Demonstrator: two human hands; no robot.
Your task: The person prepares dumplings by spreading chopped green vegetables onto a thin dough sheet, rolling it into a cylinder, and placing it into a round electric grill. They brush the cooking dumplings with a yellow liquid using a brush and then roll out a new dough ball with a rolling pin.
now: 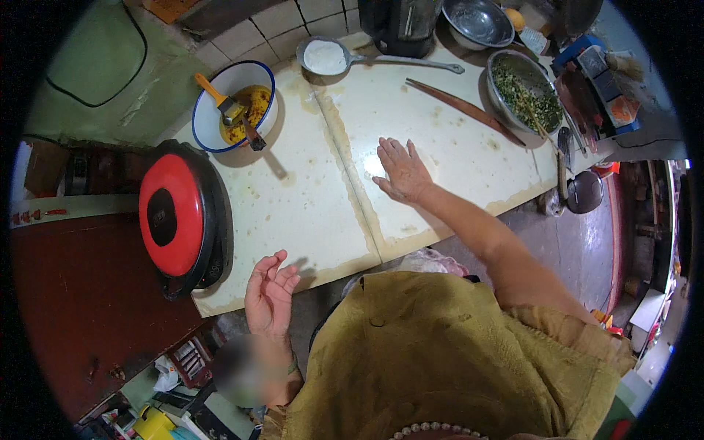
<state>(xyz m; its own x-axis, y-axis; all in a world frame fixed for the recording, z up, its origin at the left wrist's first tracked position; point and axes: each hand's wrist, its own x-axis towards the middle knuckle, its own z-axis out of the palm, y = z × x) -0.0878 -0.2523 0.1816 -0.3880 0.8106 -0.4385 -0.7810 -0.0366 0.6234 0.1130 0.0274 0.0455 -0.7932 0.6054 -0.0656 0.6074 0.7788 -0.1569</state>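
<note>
Palm down, my right hand [405, 171] rests on the pale countertop [291, 203], fingers spread, just right of the seam between its two slabs. My left hand [270, 294] is raised near the counter's front edge, palm up with loosely curled fingers and nothing in it. Left of that hand stands a round electric griddle [171, 214] with a red and black lid. A tapered wooden rolling pin [467, 113] lies beyond my right hand. Farther back, a metal ladle [325, 57] holds white flour.
A blue-rimmed enamel basin [205, 124] holds yellow oily liquid, an orange-handled brush [220, 99] and another utensil. At right, a steel bowl [498, 93] contains chopped green filling and chopsticks. Another metal bowl [477, 25] and a dark appliance [399, 27] stand at the back.
</note>
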